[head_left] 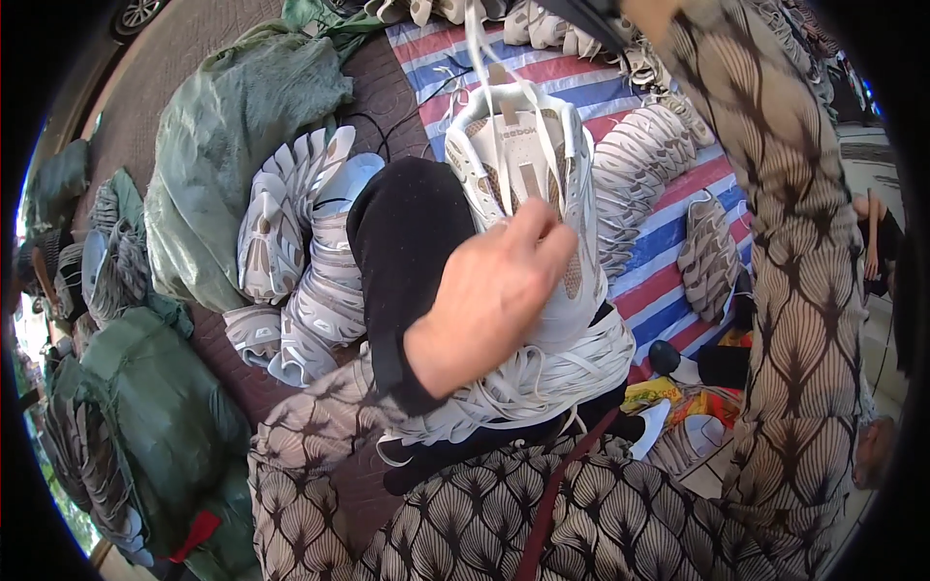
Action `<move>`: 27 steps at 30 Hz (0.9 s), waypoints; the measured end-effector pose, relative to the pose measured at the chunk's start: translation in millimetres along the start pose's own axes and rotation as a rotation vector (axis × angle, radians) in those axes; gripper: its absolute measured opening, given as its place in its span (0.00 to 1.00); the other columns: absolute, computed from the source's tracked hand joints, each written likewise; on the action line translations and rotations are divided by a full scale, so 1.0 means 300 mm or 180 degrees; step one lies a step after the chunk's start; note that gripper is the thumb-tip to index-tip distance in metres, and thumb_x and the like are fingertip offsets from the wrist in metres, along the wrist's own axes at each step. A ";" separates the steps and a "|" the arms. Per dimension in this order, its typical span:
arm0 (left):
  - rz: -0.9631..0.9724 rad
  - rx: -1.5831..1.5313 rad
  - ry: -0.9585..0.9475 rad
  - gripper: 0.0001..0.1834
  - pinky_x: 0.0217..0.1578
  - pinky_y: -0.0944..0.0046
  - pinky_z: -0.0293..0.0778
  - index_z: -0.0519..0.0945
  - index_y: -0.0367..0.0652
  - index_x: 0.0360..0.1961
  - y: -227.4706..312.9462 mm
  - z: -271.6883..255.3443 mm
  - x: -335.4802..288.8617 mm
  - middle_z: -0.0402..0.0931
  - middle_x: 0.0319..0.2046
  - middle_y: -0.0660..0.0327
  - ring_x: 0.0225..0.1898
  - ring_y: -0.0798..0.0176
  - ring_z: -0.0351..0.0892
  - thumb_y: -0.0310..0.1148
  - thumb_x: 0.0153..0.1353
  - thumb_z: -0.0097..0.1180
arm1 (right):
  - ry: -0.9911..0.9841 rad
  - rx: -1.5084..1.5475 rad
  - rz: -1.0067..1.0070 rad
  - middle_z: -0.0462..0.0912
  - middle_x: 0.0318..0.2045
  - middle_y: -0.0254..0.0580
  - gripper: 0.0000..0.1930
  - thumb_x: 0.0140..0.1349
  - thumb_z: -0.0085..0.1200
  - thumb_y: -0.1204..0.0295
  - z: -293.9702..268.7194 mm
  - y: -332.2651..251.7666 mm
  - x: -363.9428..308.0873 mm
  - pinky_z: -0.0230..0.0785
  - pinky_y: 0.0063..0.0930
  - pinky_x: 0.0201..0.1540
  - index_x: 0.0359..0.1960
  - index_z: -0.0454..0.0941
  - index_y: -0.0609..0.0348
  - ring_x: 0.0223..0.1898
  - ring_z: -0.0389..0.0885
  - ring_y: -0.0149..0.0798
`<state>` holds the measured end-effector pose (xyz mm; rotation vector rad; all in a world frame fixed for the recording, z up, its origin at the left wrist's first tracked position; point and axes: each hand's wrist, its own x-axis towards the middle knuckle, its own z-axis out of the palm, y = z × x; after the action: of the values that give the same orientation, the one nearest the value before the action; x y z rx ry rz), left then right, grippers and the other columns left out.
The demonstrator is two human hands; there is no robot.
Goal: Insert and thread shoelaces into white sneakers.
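A white and beige sneaker [523, 131] sits on my lap with its collar pointing away from me. Over its front lies my left hand [504, 281], fingers closed in a pinch on the white shoelace [492, 145] at the lower lacing. The upper stretch of lace runs taut from the sneaker past the top edge of the view. My right arm is raised at the right, and only a bit of my right hand [647, 14] shows at the top; its fingers are out of sight. Beneath the sneaker, a thick bundle of loose white shoelaces [523, 397] lies across my lap.
Rows of nested sneaker uppers [644, 160] lie on a striped red, white and blue sheet [668, 261]. More stacked uppers [310, 261] stand left of my knee. Green sacks [232, 145] lie farther left. At the right edge another person's arm [870, 232] shows.
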<state>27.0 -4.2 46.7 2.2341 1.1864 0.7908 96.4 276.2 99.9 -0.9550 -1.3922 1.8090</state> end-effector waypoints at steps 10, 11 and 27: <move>0.0075 0.1377 -0.1127 0.14 0.20 0.58 0.74 0.66 0.38 0.35 0.031 -0.012 0.089 0.67 0.28 0.54 0.23 0.52 0.78 0.21 0.47 0.53 | -0.0333 -0.0509 0.0286 0.77 0.23 0.32 0.14 0.68 0.43 0.63 0.015 0.251 -0.370 0.73 0.17 0.33 0.32 0.75 0.60 0.24 0.77 0.25; -0.0016 0.1206 -0.1106 0.11 0.23 0.57 0.74 0.67 0.36 0.34 0.030 -0.016 0.100 0.70 0.26 0.51 0.25 0.49 0.77 0.21 0.48 0.51 | -0.0306 -0.0510 0.0203 0.77 0.22 0.32 0.14 0.68 0.44 0.63 0.007 0.264 -0.392 0.74 0.18 0.33 0.32 0.75 0.60 0.24 0.77 0.25; 0.0666 0.1738 -0.1682 0.07 0.25 0.59 0.74 0.67 0.36 0.30 0.080 -0.054 0.125 0.68 0.25 0.54 0.26 0.53 0.76 0.23 0.50 0.50 | 0.0104 0.0454 -0.0381 0.78 0.21 0.37 0.14 0.66 0.46 0.65 0.003 0.338 -0.413 0.73 0.17 0.26 0.28 0.75 0.63 0.20 0.75 0.26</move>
<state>46.7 18.0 83.6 2.7916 0.9873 -0.1010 153.6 149.3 20.6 -0.8069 -1.2551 1.7692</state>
